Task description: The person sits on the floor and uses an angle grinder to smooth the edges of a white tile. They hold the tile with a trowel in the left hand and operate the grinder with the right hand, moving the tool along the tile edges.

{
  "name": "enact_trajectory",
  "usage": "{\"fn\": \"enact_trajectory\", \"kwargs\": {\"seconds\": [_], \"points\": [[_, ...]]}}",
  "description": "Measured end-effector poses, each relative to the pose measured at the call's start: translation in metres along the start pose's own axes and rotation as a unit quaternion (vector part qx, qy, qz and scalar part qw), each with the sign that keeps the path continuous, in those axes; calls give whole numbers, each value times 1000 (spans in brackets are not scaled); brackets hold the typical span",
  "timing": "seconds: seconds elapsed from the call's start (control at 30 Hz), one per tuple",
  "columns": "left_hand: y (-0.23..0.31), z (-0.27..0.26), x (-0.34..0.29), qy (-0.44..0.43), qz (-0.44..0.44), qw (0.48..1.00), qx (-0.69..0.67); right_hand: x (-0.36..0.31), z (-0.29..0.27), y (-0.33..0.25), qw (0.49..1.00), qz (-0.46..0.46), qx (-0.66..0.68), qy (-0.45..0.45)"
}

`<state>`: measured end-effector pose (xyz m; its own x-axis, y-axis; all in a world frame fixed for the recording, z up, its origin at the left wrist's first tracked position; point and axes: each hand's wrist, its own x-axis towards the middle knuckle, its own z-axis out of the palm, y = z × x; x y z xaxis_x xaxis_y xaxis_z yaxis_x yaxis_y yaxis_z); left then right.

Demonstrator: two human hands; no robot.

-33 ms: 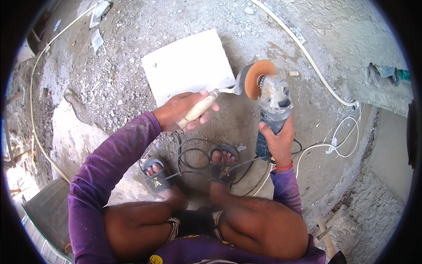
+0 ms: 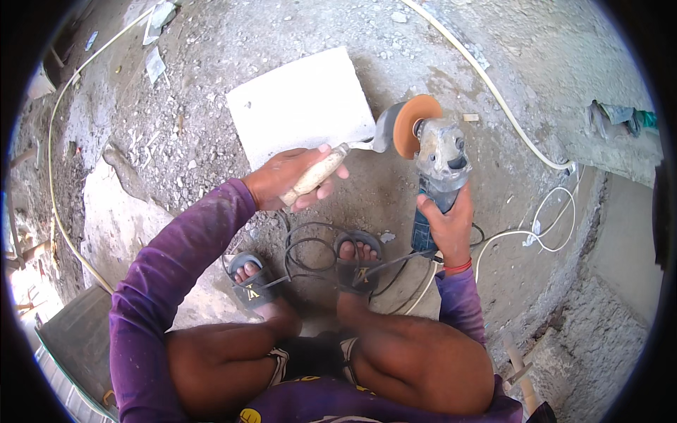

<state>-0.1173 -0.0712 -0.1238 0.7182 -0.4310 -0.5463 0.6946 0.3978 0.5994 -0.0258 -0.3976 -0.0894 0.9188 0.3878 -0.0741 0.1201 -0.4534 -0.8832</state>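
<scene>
My left hand point(image 2: 293, 178) is closed around the pale, worn wooden handle of a trowel point(image 2: 317, 174). The trowel's thin metal neck leads to a grey blade, seen nearly edge-on, which meets or almost meets an orange-brown disc point(image 2: 417, 127). That disc sits on an angle grinder point(image 2: 438, 173) with a dusty metal head and a dark blue body. Wrapped around the grinder's body is my right hand point(image 2: 451, 225), a red band at its wrist. Whether the disc is spinning I cannot tell.
A white block point(image 2: 300, 99) lies on the gritty ground beyond my left hand. A dark cable point(image 2: 310, 248) loops around my sandalled feet. Pale hoses and cords run along both sides. At lower left stands a dark container point(image 2: 77, 338); at right is a rough concrete ledge point(image 2: 599, 134).
My left hand and the trowel have shifted very slightly to the left. The grinder and my right hand stay almost in place.
</scene>
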Motion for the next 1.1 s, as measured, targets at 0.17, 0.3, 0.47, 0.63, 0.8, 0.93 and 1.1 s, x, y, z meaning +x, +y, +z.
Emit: {"fn": "enact_trajectory", "kwargs": {"seconds": [0.17, 0.3, 0.47, 0.63, 0.8, 0.93, 1.1], "points": [[4, -14, -2, -12, -27, 999, 20, 18, -10, -5, 999, 18, 40, -18], [2, -16, -1, -12, -34, 999, 24, 19, -14, -9, 999, -4, 22, -34], [7, -13, -2, -16, -48, 998, 26, 22, -14, -24, 997, -16, -23, -66], [11, -9, -2, -5, -60, 997, 47, 24, -16, -33, 993, -3, -64, -97], [12, -12, -5, -10, -60, 996, 58, 27, -14, -32, 994, -24, -47, -98], [12, -13, -8, -8, -54, 996, 70, 29, -15, -27, 996, -22, -7, -84], [8, -19, -8, -16, -35, 997, 64, 30, -19, -24, 997, -2, -16, -72]]}}
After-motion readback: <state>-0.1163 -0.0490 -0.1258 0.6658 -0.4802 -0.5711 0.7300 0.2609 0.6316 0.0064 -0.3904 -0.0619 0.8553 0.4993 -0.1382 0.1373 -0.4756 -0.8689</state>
